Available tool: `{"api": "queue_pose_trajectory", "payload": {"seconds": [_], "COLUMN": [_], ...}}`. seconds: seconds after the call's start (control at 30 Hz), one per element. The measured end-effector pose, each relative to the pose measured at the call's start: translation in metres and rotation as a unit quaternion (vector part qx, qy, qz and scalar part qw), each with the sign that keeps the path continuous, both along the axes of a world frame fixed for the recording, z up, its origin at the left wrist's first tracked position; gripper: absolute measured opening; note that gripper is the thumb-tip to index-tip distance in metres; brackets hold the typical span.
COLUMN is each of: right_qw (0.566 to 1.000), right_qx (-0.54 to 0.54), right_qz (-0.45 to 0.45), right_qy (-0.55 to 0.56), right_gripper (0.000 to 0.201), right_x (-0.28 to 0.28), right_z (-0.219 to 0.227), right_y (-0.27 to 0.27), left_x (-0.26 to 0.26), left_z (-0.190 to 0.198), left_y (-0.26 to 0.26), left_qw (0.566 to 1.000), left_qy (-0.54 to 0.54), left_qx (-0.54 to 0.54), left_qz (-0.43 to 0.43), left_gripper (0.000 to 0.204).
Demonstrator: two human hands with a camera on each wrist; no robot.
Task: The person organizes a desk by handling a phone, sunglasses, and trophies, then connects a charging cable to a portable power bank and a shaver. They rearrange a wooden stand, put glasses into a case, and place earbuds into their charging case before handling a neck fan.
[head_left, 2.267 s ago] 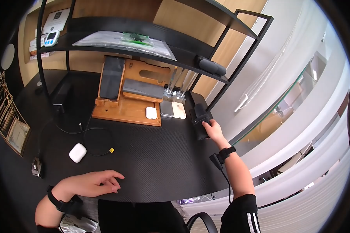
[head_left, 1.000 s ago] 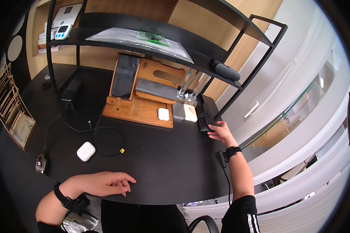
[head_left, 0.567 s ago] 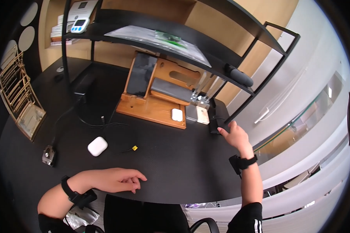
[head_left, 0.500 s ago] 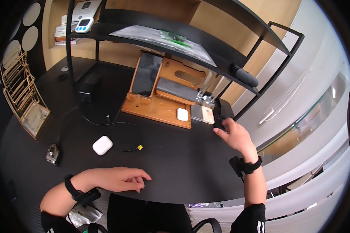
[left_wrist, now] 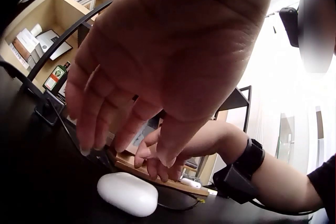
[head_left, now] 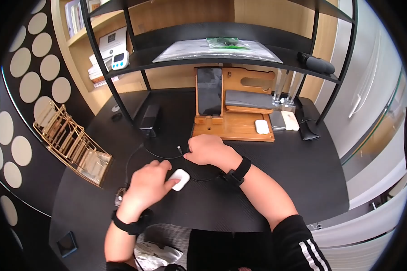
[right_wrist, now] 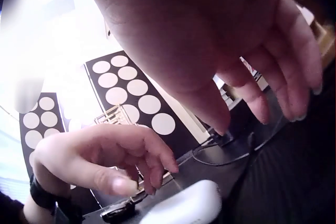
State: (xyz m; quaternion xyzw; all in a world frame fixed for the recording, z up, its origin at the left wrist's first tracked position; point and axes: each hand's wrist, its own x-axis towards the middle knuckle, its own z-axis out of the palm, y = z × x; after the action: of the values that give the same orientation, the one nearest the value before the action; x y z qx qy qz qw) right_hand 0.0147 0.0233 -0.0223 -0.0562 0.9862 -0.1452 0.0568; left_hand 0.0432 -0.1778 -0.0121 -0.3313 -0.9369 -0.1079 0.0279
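Observation:
My left hand (head_left: 147, 183) hovers at the left side of a white earbud case (head_left: 181, 179), its thumb overlapping the case's edge in the head view. In the left wrist view its fingers hang loosely over the white case (left_wrist: 127, 194), with nothing gripped. Just beyond, my right hand (head_left: 208, 150) is above a thin black cable (head_left: 163, 157), whose plug (head_left: 180, 150) shows beside the thumb. The right wrist view has these fingers relaxed and apart, over the looped cable (right_wrist: 226, 163).
A wooden stand (head_left: 233, 128) holds a phone (head_left: 210, 92) and a second small white case (head_left: 262, 127). A black pouch (head_left: 308, 131) lies at the right, a wire rack (head_left: 74, 142) stands left. The black shelf (head_left: 144, 63) overhangs the desk's back.
My right hand has left the black pouch and swung left to the cable. My left hand has moved forward from the desk's front edge to the earbud case. The head view has turned left.

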Motion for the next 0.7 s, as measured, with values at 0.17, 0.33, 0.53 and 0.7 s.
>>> {"api": "queue_pose_trajectory", "payload": {"seconds": [0.17,0.33,0.53,0.7], "right_qw": [1.000,0.997,0.995,0.994], "right_qx": [-0.022,-0.053,-0.073,-0.105], "right_qz": [0.002,0.019,0.026,-0.004], "right_qy": [0.015,0.045,0.067,0.028], "right_gripper": [0.043,0.030,0.021,0.025], "right_x": [-0.012,-0.014,-0.011,-0.011], "right_z": [-0.029,-0.042,-0.044,-0.040], "right_y": [-0.007,-0.003,-0.002,0.000], "left_x": [0.002,0.001,-0.005,-0.008], "left_z": [-0.009,-0.016,-0.017,-0.015], "left_y": [0.012,0.014,0.013,0.016], "left_qw": [0.998,0.997,0.994,0.988], "left_qy": [-0.046,-0.046,-0.086,-0.144], "left_qx": [-0.045,-0.039,-0.048,-0.059], "left_qz": [-0.010,-0.041,-0.036,0.007], "left_gripper": [0.053,0.052,0.050,0.046]}}
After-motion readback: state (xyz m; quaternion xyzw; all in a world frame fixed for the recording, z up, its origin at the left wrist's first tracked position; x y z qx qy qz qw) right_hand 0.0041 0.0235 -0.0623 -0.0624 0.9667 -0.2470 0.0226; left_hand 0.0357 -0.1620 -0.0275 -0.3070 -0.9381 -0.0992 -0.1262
